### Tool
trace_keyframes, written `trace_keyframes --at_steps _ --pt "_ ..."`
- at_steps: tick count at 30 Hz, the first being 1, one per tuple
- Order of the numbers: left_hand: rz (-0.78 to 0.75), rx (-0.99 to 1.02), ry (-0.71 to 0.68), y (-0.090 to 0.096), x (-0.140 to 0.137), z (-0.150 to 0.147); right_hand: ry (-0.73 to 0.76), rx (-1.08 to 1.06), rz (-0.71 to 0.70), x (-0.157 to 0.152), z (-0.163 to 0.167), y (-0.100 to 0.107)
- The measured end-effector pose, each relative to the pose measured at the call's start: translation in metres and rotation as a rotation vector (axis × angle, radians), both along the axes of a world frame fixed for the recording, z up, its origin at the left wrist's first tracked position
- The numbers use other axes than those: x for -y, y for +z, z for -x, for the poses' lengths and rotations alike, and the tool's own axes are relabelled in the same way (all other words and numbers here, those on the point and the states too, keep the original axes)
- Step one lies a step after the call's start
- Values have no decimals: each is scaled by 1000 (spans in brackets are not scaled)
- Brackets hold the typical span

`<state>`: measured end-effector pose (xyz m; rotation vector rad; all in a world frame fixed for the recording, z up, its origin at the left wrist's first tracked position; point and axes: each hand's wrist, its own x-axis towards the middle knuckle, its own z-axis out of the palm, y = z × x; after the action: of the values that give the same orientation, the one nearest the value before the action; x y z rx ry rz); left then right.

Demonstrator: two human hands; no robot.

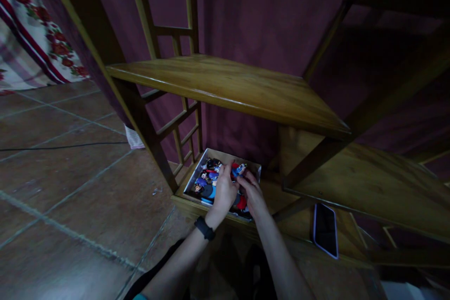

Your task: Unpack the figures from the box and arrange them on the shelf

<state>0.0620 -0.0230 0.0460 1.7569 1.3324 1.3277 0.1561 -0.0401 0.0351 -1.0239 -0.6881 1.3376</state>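
A shallow cardboard box (194, 179) sits on the lowest wooden shelf, filled with several small colourful toy figurines (202, 182). Both my hands are inside it, close together. My left hand (225, 188), with a dark band on the wrist, has its fingers and thumb closed about the left side of a blue and red toy figurine (239, 169). From the other side, the curled fingers of my right hand (251, 191) grip the same figurine. A red piece (242, 202) lies between my wrists. My hands cover part of the box's contents.
A wooden shelf board (225, 85) crosses above the box, and a slatted side panel (179, 136) rises at its left. A phone (325, 230) lies on the low shelf to the right. A black cable (63, 146) runs over the tiled floor.
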Motion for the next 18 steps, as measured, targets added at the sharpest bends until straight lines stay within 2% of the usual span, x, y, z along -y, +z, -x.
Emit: trace_keyframes --at_steps 10,18 --pt "-11 -89 -6 -3 3 -3 -11 5 -23 -2 1 -3" --pt "0 -79 -45 -6 0 -3 -60 144 -52 -3 0 -1"
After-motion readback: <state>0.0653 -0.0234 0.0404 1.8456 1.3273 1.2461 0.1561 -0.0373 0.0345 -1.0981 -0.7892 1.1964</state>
